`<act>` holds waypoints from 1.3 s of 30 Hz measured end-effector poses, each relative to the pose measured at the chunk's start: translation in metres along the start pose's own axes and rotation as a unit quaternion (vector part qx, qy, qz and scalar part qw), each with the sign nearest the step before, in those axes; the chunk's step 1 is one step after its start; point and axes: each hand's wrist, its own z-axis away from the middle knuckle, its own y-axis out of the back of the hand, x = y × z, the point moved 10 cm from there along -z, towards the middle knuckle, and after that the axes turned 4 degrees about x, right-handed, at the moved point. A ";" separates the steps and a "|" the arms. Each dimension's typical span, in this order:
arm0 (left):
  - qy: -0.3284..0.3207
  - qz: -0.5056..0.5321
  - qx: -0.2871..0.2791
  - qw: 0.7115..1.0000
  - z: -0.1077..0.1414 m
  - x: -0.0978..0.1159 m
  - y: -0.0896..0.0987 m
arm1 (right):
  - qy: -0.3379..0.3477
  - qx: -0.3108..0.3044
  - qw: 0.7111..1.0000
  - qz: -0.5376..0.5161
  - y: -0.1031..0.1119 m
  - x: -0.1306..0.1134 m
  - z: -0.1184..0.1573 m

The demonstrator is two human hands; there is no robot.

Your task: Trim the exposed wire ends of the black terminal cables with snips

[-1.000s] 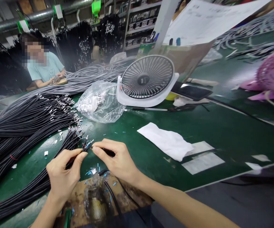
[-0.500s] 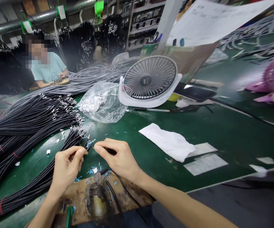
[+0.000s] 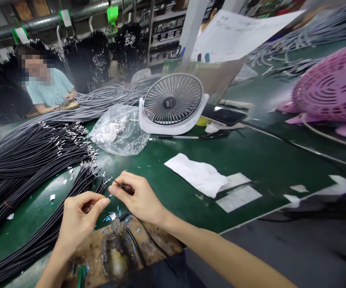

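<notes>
With our right hand (image 3: 135,195) we grasp a slim dark tool (image 3: 126,187), while our left hand (image 3: 81,210) pinches a tiny pale bit (image 3: 109,196) beside the black cable bundle (image 3: 47,235).

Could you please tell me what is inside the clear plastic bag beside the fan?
Inside the clear plastic bag, white material shows through the film, bunched toward the left. Whatever lies beneath it is covered, and its exact nature is unclear.

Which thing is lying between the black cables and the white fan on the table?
In the head view, a clear plastic bag with white contents lies between the black cables and the white fan.
</notes>
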 end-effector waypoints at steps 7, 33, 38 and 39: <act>0.005 -0.015 -0.044 0.999 -0.001 0.001 -0.008 | -0.145 -0.093 0.971 -0.168 -0.025 0.036 0.006; -0.007 -0.079 0.009 0.997 -0.011 -0.003 -0.002 | -0.140 -0.154 0.966 -0.151 -0.039 0.043 0.000; 0.028 -0.062 -0.075 0.995 -0.010 -0.011 -0.017 | -0.025 -0.063 0.993 0.092 -0.022 0.029 -0.005; 0.030 -0.064 -0.080 0.994 -0.009 -0.011 -0.018 | 0.014 -0.044 0.984 0.170 -0.019 0.023 -0.004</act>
